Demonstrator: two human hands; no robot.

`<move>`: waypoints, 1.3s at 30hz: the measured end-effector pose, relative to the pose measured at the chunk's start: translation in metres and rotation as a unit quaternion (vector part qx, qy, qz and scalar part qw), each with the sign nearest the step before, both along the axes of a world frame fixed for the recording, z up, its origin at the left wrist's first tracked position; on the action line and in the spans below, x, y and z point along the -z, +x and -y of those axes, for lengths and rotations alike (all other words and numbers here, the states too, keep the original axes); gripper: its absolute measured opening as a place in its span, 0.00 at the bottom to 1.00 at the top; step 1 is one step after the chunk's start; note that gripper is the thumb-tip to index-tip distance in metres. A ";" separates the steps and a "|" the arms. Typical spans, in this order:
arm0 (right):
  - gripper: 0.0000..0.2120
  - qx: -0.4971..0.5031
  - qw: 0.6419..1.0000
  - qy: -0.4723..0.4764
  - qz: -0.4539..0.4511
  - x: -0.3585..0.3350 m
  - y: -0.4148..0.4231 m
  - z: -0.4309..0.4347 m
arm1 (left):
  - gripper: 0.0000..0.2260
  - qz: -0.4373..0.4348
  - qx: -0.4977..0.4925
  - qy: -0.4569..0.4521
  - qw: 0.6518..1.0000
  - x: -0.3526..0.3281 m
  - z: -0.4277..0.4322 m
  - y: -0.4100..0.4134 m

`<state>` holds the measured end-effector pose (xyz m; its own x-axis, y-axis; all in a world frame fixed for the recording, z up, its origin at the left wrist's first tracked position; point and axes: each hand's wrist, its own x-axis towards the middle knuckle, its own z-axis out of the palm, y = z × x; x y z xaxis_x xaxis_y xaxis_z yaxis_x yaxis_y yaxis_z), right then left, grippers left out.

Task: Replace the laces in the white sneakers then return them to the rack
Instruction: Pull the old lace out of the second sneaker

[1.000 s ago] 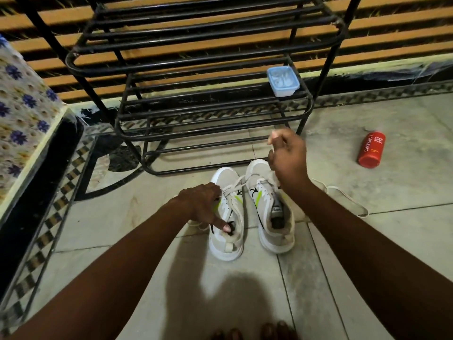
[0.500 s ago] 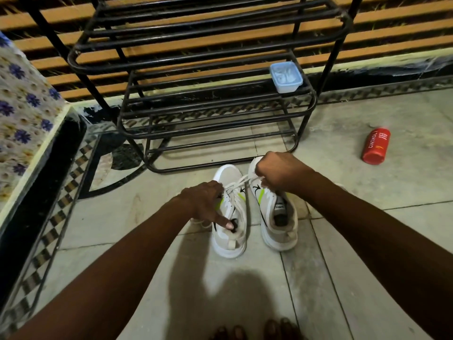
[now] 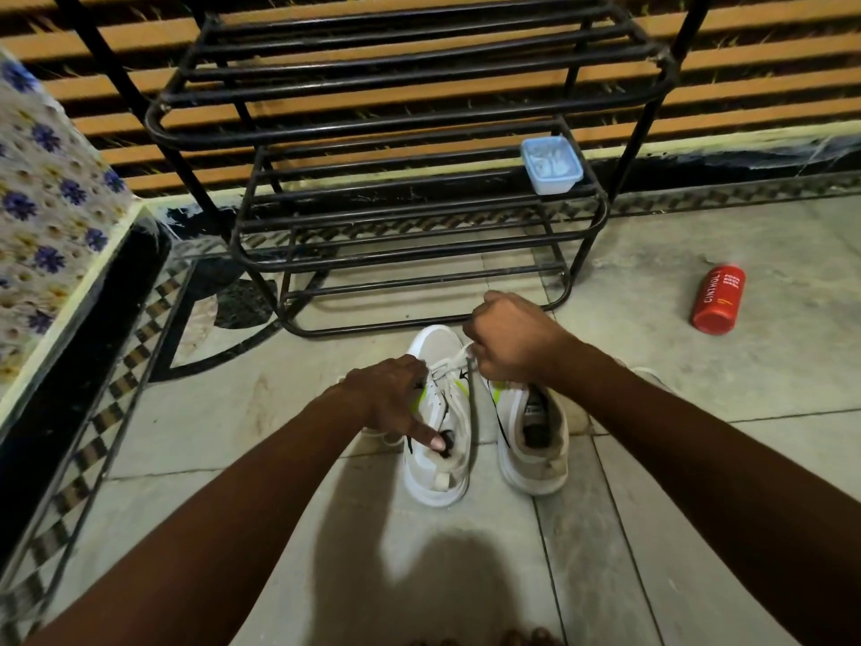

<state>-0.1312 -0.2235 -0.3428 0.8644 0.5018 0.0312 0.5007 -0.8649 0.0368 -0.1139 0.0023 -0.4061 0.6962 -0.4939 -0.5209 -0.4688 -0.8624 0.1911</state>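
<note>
Two white sneakers with lime-green accents stand side by side on the tiled floor in front of a black metal rack (image 3: 400, 216). My left hand (image 3: 391, 398) rests on the left sneaker (image 3: 438, 477), index finger pressed into its opening. My right hand (image 3: 512, 342) is a closed fist over the toe of the right sneaker (image 3: 536, 459), pinching a white lace (image 3: 454, 361) that runs taut to the left sneaker's eyelets. A grey strand hangs down from that hand between the shoes.
A pale blue plastic tub (image 3: 552, 165) sits on the rack's middle shelf at the right. A red bottle (image 3: 717, 300) lies on the floor to the right. A floral-covered ledge (image 3: 51, 226) stands at the left. My toes show at the bottom edge.
My right hand came down from a raised pull beside the rack to low over the right sneaker's toe, still holding the lace. My left hand stayed on the left sneaker.
</note>
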 end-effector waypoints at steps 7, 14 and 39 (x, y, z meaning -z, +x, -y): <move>0.14 0.160 0.920 0.355 -0.053 0.025 -0.017 0.006 | 0.56 -0.013 -0.015 -0.036 0.999 0.006 -0.007 -0.001; 0.19 0.213 0.879 0.412 -0.108 0.019 -0.008 0.017 | 0.55 -0.012 -0.024 -0.106 0.994 0.014 -0.014 -0.001; 0.17 0.127 0.956 0.245 -0.100 0.082 -0.059 -0.069 | 0.07 0.146 -0.151 -0.178 0.961 0.026 0.010 0.004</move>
<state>-0.1897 -0.1544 -0.4248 0.9697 0.2423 0.0305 0.2270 -0.8481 -0.4787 -0.1104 -0.0073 -0.4318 0.9269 -0.3568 -0.1168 -0.2853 -0.8717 0.3985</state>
